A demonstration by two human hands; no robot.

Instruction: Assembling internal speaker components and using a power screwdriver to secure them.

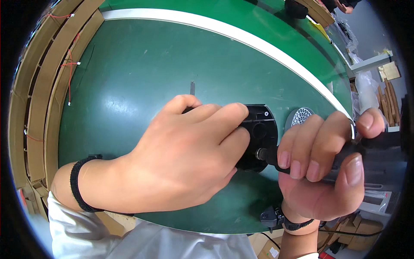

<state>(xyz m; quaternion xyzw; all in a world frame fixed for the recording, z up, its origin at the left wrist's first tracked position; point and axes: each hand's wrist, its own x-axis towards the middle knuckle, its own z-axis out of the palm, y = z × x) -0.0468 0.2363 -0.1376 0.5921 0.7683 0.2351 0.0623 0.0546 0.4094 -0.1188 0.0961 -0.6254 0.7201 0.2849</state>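
Note:
My left hand (189, 151) grips a black plastic housing (264, 118) with curved edges, and covers much of it. A silver screw or insert shows near the housing's upper right corner. My right hand (321, 172) is wrapped round a black electric screwdriver (379, 162), held nearly level. Its metal-collared tip (260, 154) points left into the housing; whether it touches a screw is hidden. Just behind the right fingers lies a grey round part with many small holes (302, 115). A thin dark strip (192, 87) pokes out beyond the left fingers.
Brown cardboard trays (56, 86) line the left side, with red wires and white connectors (70, 63) hanging over them. A white strip (224, 34) crosses the green table (129, 69). At the far right are clear plastic bags (365, 86); another person's hand (345, 7) shows at the top.

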